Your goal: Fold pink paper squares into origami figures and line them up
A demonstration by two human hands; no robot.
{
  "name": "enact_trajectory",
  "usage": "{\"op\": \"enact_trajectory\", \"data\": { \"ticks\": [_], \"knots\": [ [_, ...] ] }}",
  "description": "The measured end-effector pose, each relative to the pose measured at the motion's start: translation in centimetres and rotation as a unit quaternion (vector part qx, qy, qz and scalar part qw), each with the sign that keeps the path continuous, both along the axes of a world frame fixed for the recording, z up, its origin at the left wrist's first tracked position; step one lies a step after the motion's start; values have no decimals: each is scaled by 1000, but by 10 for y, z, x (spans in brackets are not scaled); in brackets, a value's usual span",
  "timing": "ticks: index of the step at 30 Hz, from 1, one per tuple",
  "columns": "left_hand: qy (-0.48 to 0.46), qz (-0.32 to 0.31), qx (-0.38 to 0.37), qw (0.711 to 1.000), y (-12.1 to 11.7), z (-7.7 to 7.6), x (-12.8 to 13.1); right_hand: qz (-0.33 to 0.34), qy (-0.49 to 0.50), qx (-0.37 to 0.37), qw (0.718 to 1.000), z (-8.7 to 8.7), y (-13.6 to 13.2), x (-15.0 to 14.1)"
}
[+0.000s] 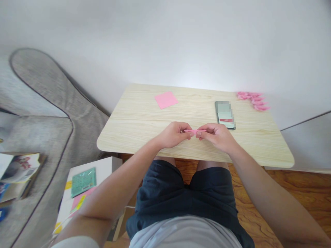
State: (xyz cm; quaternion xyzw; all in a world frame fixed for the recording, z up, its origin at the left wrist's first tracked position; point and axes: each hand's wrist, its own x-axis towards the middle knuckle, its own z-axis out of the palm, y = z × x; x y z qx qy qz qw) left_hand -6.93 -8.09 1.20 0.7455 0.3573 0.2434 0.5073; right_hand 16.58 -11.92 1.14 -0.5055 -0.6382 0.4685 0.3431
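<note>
Between both hands, near the table's front edge, is a small piece of folded pink paper [194,131]. My left hand [175,134] pinches its left end between thumb and fingers. The right end is pinched the same way by my right hand [215,135]. Fingertips cover much of the paper, so its exact shape is hidden. A flat pink paper square [166,100] lies on the table beyond my left hand. Just past my right hand rests a phone [225,115], its screen partly blurred out. Several folded pink paper pieces [254,100] lie together at the far right corner.
The light wood table [129,117] stands against a white wall. To its left is a grey sofa [85,127]. Below the left arm a white box [103,167] carries a green packet [83,181]. Books or magazines [23,168] lie on the sofa seat.
</note>
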Motion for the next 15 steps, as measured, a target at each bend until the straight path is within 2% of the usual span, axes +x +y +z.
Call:
{"op": "enact_trajectory", "data": {
  "ticks": [3, 10, 15],
  "knots": [
    [13, -11, 11, 1000, 11, -3, -2, 28, -23, -2, 999, -2, 10, 0],
    [35, 2, 38, 999, 24, -15, -5, 3, -41, 14, 999, -21, 21, -1],
    [35, 7, 13, 999, 27, -18, -5, 0, -18, -3, 1000, -23, 22, -1]
  ]
}}
